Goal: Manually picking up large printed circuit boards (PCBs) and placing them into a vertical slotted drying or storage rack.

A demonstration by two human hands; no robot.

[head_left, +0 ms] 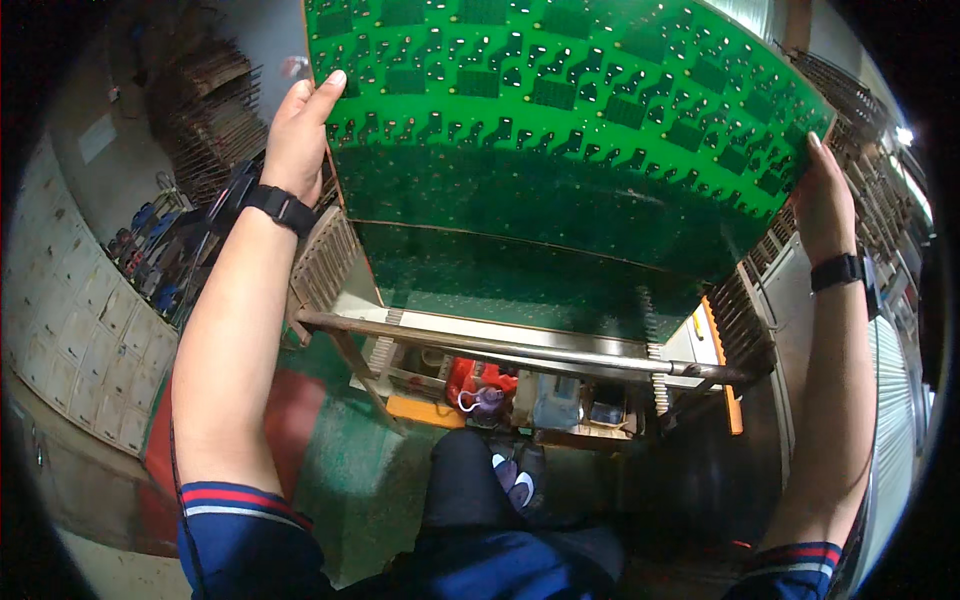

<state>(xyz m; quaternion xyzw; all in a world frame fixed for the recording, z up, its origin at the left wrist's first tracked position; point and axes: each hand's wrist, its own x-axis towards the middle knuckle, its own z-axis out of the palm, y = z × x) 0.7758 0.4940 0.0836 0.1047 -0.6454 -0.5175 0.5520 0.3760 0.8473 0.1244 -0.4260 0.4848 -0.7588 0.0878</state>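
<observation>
A large green circuit board panel [560, 110] is held up in front of me by its two side edges. My left hand [303, 135] grips the left edge, thumb on the face and the other fingers mostly hidden behind. On the right edge my right hand [826, 200] is closed, its thumb tip showing at the rim. The panel's upper part is brightly lit, the lower part dark. Below it a further green panel [480, 285] stands in a slotted rack with a metal front bar [520, 345]. Whether the two panels touch, I cannot tell.
Low behind the rack's bar, a shelf holds a purple bottle [487, 402], a red bag [462, 378] and a clear blue-tinted container [560, 402]. Pale lockers [80, 320] line the left side. More slotted racks [215, 110] stand at the back left and right.
</observation>
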